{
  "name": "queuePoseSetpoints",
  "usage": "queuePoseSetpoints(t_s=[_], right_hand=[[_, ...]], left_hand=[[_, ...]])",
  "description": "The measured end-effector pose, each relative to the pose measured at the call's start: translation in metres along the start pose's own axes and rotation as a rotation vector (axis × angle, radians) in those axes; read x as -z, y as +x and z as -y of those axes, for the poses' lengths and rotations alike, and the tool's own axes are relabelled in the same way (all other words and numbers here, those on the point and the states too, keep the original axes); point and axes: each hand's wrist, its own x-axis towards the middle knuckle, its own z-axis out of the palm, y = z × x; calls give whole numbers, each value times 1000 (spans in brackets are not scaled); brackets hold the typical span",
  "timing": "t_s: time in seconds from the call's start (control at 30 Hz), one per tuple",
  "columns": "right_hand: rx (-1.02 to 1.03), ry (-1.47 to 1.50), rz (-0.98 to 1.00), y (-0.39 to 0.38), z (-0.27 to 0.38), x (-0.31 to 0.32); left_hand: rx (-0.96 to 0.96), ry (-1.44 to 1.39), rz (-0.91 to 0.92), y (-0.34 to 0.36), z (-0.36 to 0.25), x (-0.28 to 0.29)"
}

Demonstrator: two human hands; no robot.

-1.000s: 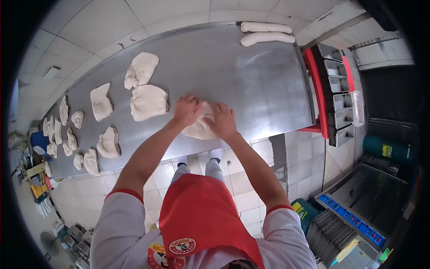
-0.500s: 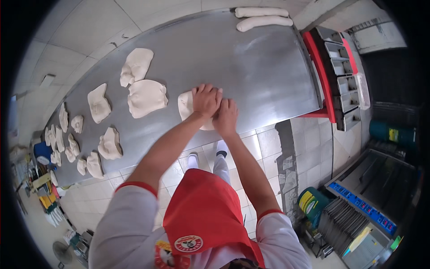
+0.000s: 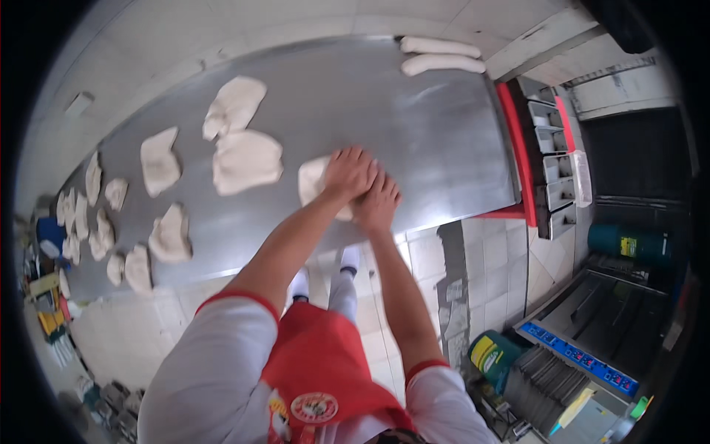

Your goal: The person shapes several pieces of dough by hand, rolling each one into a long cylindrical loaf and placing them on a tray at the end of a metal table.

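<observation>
A piece of pale dough [image 3: 312, 180] lies near the table's front edge, its left part showing and the rest under my hands. My left hand [image 3: 350, 174] presses on it with the fingers curled over its far side. Close against it, my right hand [image 3: 377, 201] bears on the dough's right side, fingers bent and touching the left hand. To the left lie a wide flattened dough piece [image 3: 248, 161] and another dough piece [image 3: 235, 105] touching it on the far side.
Several smaller dough pieces [image 3: 168, 234] spread over the left of the steel table [image 3: 333, 96]. Two dough rolls [image 3: 442, 64] lie at its far right corner. Beyond the right end stands a red rack with metal pans [image 3: 556, 166]. A machine with a blue panel [image 3: 580, 357] is at the lower right.
My hands have pushed slightly to the right over the dough, the right hand rolling outward. The whole view has tilted and shifted a little. The other dough pieces stay in place.
</observation>
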Motion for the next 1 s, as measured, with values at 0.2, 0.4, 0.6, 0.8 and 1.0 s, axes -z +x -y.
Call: queuePoseSetpoints(t_s=[0.2,0.4,0.6,0.8,1.0], right_hand=[[121,93,96,-18,-29,-13],[70,-137,158,0,22,9],[300,-209,72,8,-6,-8],[202,-111,87,2,40,0],[295,8,89,-1,24,-20]], left_hand=[[-19,-162,147,-26,12,28],[-12,10,-145,-15,38,7],[91,-117,87,-45,56,26],[169,14,-197,-38,55,23],[113,-89,67,-69,63,23]])
